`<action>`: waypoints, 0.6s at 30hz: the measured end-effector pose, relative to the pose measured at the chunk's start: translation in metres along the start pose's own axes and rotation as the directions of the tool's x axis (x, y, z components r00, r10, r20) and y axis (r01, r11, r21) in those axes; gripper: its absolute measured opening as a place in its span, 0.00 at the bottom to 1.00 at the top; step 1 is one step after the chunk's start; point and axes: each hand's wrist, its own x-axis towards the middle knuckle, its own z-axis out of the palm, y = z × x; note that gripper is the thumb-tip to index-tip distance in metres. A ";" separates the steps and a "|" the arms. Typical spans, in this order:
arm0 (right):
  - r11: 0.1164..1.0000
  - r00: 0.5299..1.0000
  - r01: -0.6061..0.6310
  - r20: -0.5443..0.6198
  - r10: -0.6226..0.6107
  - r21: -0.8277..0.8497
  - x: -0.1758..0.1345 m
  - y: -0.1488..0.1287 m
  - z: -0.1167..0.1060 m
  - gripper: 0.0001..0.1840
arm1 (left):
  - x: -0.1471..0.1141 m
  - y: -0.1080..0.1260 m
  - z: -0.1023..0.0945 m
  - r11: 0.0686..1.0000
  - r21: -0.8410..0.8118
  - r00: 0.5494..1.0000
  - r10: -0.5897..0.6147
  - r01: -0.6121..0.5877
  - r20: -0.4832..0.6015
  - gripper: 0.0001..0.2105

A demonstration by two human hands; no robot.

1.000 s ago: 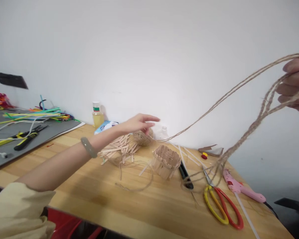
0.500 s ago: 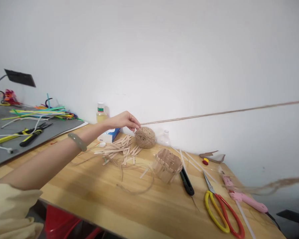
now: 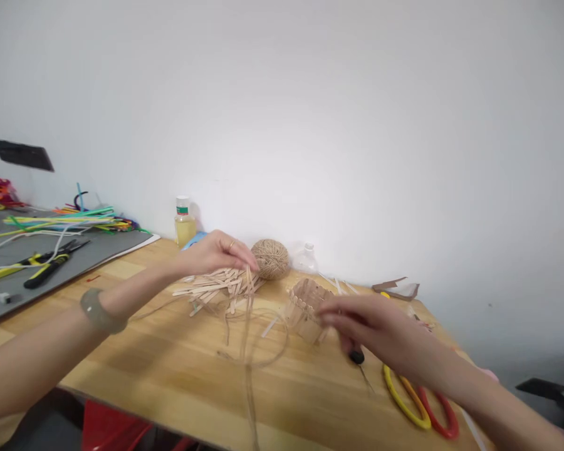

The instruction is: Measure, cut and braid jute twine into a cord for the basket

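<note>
A doubled length of twine was pinched between the closed fingertips of the left hand, just beside the ball of twine at the back of the bench. From that pinch the strands were led downward and out of view at the lower edge. The right hand was blurred and was held in front of the stick basket, its fingers partly bent; whether anything was gripped by them, or whether the basket was touched, could not be told. A black handle was partly covered by that hand, and the scissors were partly hidden by the right forearm. Loose wooden sticks were heaped below the left hand, and a loose cord was curved across the bench, left of the basket. A clear bottle was seen by the wall.
</note>
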 end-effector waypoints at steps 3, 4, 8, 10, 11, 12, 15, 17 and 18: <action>0.891 0.979 -0.195 0.130 0.154 0.411 0.050 -0.006 0.033 0.16 | -0.018 0.008 0.022 0.966 0.111 0.971 0.222 -0.232 0.094 0.09; 0.801 0.965 -0.246 0.217 0.149 0.546 0.061 -0.006 0.044 0.18 | -0.024 0.010 0.030 0.936 0.170 0.950 0.291 -0.308 0.116 0.10; 0.509 0.950 -0.306 0.296 0.104 0.805 0.076 0.003 0.079 0.20 | -0.042 0.014 0.059 0.752 0.440 0.868 0.464 -0.492 0.177 0.10; 0.468 0.945 -0.323 0.303 0.120 0.823 0.074 0.006 0.085 0.18 | -0.046 0.016 0.070 0.661 0.532 0.836 0.512 -0.529 0.196 0.09; 0.456 0.941 -0.337 0.314 0.127 0.824 0.074 0.007 0.086 0.17 | -0.047 0.017 0.074 0.621 0.559 0.817 0.540 -0.549 0.202 0.08; 0.439 0.935 -0.353 0.329 0.131 0.826 0.073 0.007 0.086 0.17 | -0.047 0.019 0.078 0.591 0.578 0.800 0.565 -0.563 0.202 0.07; 0.388 0.923 -0.384 0.351 0.156 0.838 0.073 0.006 0.081 0.16 | -0.046 0.024 0.086 0.540 0.595 0.757 0.625 -0.596 0.191 0.08; 0.373 0.921 -0.390 0.349 0.174 0.842 0.073 0.005 0.079 0.16 | -0.045 0.026 0.091 0.527 0.597 0.744 0.642 -0.604 0.186 0.08; 0.373 0.920 -0.391 0.349 0.177 0.841 0.073 0.005 0.078 0.15 | -0.045 0.026 0.094 0.525 0.600 0.743 0.643 -0.603 0.185 0.08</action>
